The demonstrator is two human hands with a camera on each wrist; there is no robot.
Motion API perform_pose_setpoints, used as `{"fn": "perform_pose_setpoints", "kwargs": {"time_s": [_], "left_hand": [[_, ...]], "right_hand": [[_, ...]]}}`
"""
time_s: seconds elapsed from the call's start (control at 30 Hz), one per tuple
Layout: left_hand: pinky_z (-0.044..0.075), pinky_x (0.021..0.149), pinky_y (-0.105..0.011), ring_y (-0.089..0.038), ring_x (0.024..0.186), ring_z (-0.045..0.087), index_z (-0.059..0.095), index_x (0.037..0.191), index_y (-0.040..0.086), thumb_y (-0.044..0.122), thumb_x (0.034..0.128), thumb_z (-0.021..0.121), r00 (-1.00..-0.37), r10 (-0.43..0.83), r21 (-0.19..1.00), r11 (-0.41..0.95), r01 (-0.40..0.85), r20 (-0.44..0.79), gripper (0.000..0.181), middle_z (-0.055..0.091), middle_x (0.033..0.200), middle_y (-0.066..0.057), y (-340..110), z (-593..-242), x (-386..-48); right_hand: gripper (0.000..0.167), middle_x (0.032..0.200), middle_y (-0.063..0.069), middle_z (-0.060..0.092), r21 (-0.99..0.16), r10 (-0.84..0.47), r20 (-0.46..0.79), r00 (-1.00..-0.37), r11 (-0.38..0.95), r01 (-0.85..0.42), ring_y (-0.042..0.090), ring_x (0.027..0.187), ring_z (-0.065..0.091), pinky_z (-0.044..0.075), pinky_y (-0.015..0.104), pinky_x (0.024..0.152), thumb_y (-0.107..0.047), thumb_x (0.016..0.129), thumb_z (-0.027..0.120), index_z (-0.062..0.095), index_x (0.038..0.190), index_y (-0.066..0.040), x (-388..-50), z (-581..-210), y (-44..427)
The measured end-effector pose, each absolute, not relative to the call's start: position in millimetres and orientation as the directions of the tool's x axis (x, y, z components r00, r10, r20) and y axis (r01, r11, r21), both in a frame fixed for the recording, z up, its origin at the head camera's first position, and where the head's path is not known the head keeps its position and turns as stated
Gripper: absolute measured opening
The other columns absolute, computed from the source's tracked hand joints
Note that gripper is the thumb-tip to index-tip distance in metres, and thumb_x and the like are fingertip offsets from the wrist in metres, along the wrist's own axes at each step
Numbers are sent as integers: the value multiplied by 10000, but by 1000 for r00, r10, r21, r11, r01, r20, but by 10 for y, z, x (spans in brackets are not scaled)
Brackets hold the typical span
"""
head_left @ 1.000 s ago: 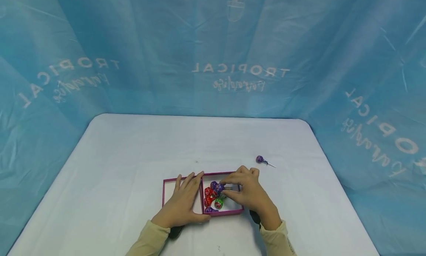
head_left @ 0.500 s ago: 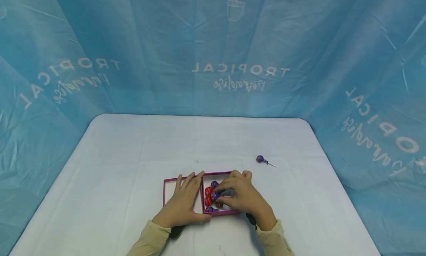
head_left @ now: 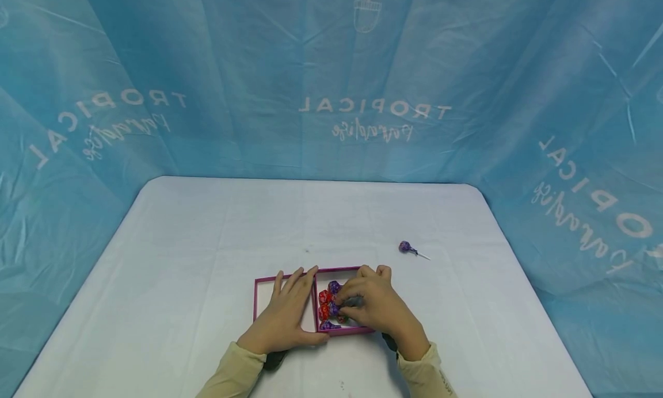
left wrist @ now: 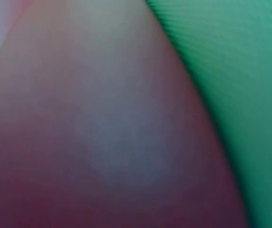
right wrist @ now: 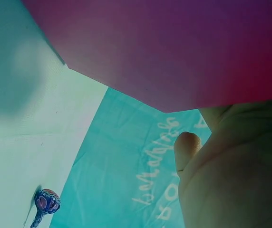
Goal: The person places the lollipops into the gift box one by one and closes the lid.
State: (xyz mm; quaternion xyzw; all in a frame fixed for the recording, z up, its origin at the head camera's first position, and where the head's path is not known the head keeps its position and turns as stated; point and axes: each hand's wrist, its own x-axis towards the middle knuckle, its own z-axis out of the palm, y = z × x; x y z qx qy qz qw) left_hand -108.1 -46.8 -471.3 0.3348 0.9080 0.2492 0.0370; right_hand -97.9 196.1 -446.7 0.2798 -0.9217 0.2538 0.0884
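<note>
A shallow pink-edged box (head_left: 255, 300) with two compartments lies near the front of the table. My left hand (head_left: 282, 320) rests across its left compartment, fingers spread straight, with fingertips at the far edge and thumb by the near edge. Only blurred skin of this hand (left wrist: 107, 114) fills most of the left wrist view. Over the right compartment, my right hand (head_left: 378, 306) pinches a purple-wrapped lollipop (head_left: 334, 309), whose stick is hidden. Red lollipops (head_left: 324, 312) and other purple lollipops (head_left: 328, 325) lie along that compartment's left side. A green one is mostly hidden under the fingers.
One purple lollipop (head_left: 404, 247) lies outside the box, beyond the right hand, its white stick pointing right. The table has a white cloth (head_left: 233, 231). Blue printed curtains (head_left: 331, 145) hang round the back and sides. In the right wrist view, the box's pink wall (right wrist: 150, 47) fills the top.
My right hand has moved left and slightly nearer within the right compartment, carrying the purple lollipop toward the red ones. My left hand has stayed in place.
</note>
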Motion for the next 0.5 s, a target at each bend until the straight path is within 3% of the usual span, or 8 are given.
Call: {"fn": "perform_pose_setpoints", "kwargs": {"time_s": [0.5], "left_hand": [[-15, 1213, -645, -335, 1538, 180, 68, 1631, 104, 727, 698, 763, -775, 629, 492, 653, 575, 70, 1320, 343, 1620, -98, -471, -4701, -1083]], "right_hand": [[168, 887, -258, 716, -370, -466, 277, -840, 755, -541, 24, 844, 459, 171, 396, 798, -285, 694, 933, 794, 772, -338, -963, -4436, 1964]]}}
